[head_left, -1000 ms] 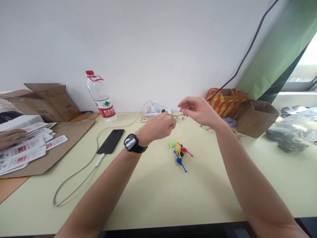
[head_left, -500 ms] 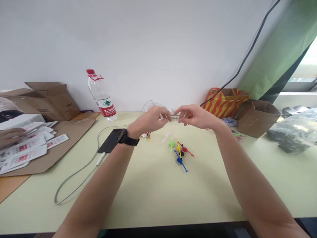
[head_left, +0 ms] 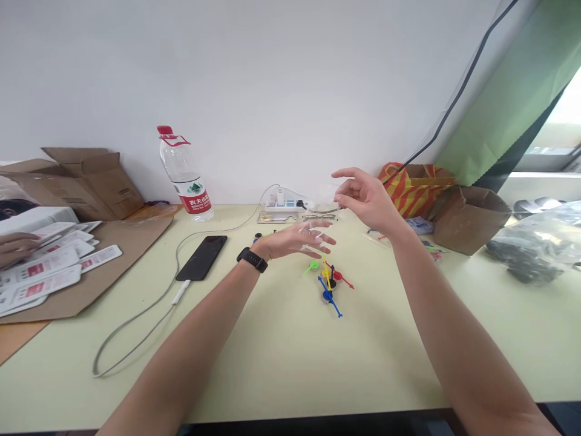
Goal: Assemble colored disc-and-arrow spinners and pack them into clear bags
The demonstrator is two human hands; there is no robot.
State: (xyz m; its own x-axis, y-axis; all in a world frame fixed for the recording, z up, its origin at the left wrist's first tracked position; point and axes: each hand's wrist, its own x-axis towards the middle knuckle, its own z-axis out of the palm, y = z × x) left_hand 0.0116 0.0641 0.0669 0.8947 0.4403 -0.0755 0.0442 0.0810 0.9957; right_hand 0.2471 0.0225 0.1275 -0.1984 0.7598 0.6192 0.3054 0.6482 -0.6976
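My left hand (head_left: 302, 238) is stretched out palm down over the table, fingers spread, behind the small coloured spinners. Shiny clear and whitish bits show on its fingers; I cannot tell whether they are film clinging there or held. My right hand (head_left: 365, 197) is raised to the right, thumb and fingers curled at a faint piece of clear plastic film (head_left: 330, 194). Below the hands lie a green spinner (head_left: 314, 266), a yellow spinner (head_left: 325, 274), a red spinner (head_left: 338, 276), a black spinner (head_left: 333, 283) and a blue arrow spinner (head_left: 327, 295), close together.
A phone (head_left: 202, 258) with a cable lies left, near a large water bottle (head_left: 195, 197). A power strip (head_left: 287, 203) and a flat clear case (head_left: 278, 217) are by the wall. Paper bags (head_left: 472, 218) stand right. Another person's hand (head_left: 17, 247) rests on printed cards (head_left: 54, 264).
My hands have moved apart. The left came down and nearer with its fingers spreading; the right rose slightly. The power strip and flat case now show between them.
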